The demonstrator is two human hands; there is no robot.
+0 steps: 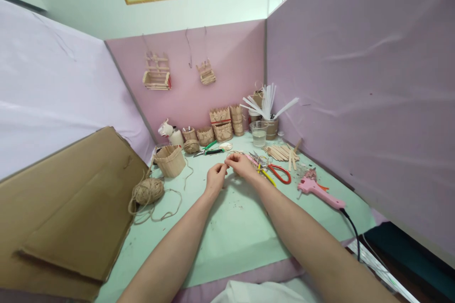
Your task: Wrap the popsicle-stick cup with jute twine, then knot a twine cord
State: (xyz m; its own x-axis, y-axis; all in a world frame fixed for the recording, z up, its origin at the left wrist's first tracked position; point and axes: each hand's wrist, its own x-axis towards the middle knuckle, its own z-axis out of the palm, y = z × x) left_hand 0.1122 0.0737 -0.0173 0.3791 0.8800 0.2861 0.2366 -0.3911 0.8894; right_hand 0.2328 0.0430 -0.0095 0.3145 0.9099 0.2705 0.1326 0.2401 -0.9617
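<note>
My left hand (216,178) and my right hand (241,164) meet over the middle of the table, fingertips pinched close together. Whatever sits between the fingertips is too small to make out. Just right of my right hand lie red-handled scissors (282,174) and yellow-handled pliers (267,176). Green-handled pliers (213,151) rest behind my hands. Off to the left stands a wooden-stick basket (170,161), with a ball of twine (148,191) in front of it and its loose strand trailing over the table.
A pink glue gun (322,193) lies at right, its black cord running off the edge. Wooden sticks (280,152) are piled near a clear cup of liquid (259,136). Small stick containers (222,131) line the back. Cardboard (78,208) leans at left.
</note>
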